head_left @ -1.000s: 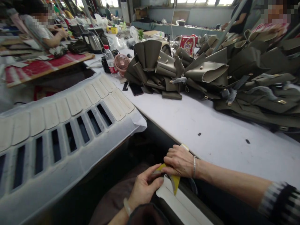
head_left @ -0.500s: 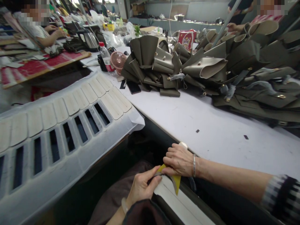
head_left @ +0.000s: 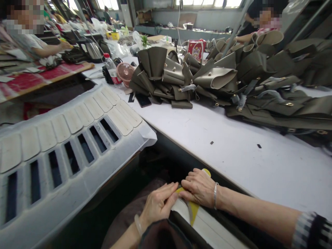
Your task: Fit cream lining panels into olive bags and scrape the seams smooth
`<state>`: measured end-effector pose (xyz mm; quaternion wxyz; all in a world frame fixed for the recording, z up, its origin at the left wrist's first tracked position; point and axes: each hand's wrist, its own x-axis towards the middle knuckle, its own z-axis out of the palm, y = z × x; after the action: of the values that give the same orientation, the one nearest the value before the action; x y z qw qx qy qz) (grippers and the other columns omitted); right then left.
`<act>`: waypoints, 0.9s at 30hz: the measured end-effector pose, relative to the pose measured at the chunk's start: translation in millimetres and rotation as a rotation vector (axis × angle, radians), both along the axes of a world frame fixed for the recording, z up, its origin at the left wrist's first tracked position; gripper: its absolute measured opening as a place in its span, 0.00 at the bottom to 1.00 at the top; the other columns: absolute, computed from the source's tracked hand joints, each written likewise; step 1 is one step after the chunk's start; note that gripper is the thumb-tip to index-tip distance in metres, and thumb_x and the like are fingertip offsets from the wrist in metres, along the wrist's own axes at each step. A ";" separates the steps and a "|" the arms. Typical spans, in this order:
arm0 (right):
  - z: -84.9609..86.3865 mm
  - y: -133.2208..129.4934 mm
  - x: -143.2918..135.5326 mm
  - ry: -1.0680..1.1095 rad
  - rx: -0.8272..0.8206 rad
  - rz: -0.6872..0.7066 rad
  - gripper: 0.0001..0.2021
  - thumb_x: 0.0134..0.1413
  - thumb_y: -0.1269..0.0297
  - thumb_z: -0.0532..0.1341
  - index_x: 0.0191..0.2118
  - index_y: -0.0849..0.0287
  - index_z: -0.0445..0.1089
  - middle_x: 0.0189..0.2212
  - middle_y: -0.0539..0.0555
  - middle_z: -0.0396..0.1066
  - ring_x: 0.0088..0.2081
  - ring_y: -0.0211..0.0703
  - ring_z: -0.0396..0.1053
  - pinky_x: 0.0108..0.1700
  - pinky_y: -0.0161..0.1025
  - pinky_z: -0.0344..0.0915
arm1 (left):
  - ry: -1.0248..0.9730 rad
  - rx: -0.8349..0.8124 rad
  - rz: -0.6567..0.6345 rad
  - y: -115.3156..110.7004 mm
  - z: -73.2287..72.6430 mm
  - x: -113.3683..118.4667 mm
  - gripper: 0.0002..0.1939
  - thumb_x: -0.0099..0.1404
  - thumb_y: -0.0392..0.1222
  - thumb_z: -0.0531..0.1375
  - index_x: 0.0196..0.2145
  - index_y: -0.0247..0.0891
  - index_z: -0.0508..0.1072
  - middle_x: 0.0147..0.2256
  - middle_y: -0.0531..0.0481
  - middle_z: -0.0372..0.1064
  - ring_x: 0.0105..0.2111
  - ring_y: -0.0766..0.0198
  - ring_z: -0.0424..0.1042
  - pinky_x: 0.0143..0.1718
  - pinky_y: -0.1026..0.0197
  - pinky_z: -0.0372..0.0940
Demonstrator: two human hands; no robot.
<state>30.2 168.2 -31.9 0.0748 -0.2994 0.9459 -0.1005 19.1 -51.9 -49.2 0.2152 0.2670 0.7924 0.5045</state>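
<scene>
Low in front of me a dark olive leather-like piece [head_left: 181, 223] lies with a long off-white panel [head_left: 209, 231] on it. My right hand [head_left: 198, 188] is closed round a yellow tool-like piece [head_left: 194, 210], whose kind I cannot make out. Its pointed, grey-edged lower part rests over the panel, and a rounded yellow end shows above the knuckles. At the panel's far end, my left hand [head_left: 159, 204] grips the edge between thumb and fingers, next to the yellow piece. The fingertips of that hand are partly hidden.
On the left, a slotted, covered board [head_left: 129, 152] carries a row of off-white panels [head_left: 46, 135]. Olive bag pieces [head_left: 207, 76] are heaped on the white table [head_left: 181, 124], beside a phone [head_left: 143, 100], a pink fan [head_left: 126, 73] and a bottle [head_left: 111, 71]. Other people sit farther back.
The yellow piece has shifted slightly down and left across the panel with my right hand. My left fingers have straightened along the panel's end. The whole view has tilted and moved a little.
</scene>
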 end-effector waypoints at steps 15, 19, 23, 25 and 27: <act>16.4 20.6 25.8 -0.411 -0.297 -0.464 0.26 0.59 0.38 0.50 0.25 0.57 0.61 0.21 0.49 0.60 0.25 0.39 0.56 0.32 0.40 0.47 | -0.777 0.157 0.033 16.2 14.1 -32.5 0.17 0.52 0.39 0.63 0.40 0.31 0.80 0.31 0.45 0.77 0.28 0.63 0.68 0.33 0.61 0.59; 18.0 30.0 22.1 -0.688 -0.667 -0.672 0.34 0.58 0.33 0.37 0.32 0.58 0.64 0.24 0.48 0.58 0.26 0.38 0.54 0.29 0.37 0.52 | -0.767 0.150 0.038 17.3 18.4 -32.6 0.16 0.52 0.40 0.64 0.39 0.32 0.81 0.31 0.45 0.77 0.29 0.61 0.70 0.35 0.60 0.60; 13.6 18.1 13.2 -0.950 -1.071 -0.633 0.38 0.52 0.29 0.45 0.53 0.58 0.60 0.26 0.46 0.55 0.25 0.36 0.50 0.26 0.35 0.49 | -0.765 0.107 0.064 18.3 19.1 -33.4 0.18 0.50 0.41 0.64 0.40 0.31 0.81 0.30 0.45 0.77 0.28 0.62 0.69 0.33 0.59 0.61; 7.6 10.5 9.6 -0.979 -1.132 -0.614 0.38 0.47 0.37 0.60 0.57 0.58 0.58 0.28 0.46 0.57 0.27 0.36 0.53 0.29 0.35 0.50 | -0.769 0.101 0.065 17.6 18.1 -33.9 0.19 0.50 0.41 0.65 0.40 0.32 0.80 0.30 0.45 0.77 0.28 0.62 0.69 0.33 0.60 0.61; 0.7 3.8 7.3 -0.958 -1.119 -0.696 0.33 0.46 0.50 0.65 0.56 0.58 0.60 0.27 0.45 0.58 0.28 0.36 0.55 0.30 0.36 0.51 | -0.773 0.113 0.045 16.5 16.3 -34.5 0.18 0.52 0.42 0.64 0.40 0.33 0.80 0.30 0.46 0.77 0.29 0.62 0.69 0.33 0.60 0.61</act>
<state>37.6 171.9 -31.3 0.2752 0.0942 0.6599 -0.6928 -15.5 -35.3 -32.8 0.4717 0.0513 0.6293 0.6155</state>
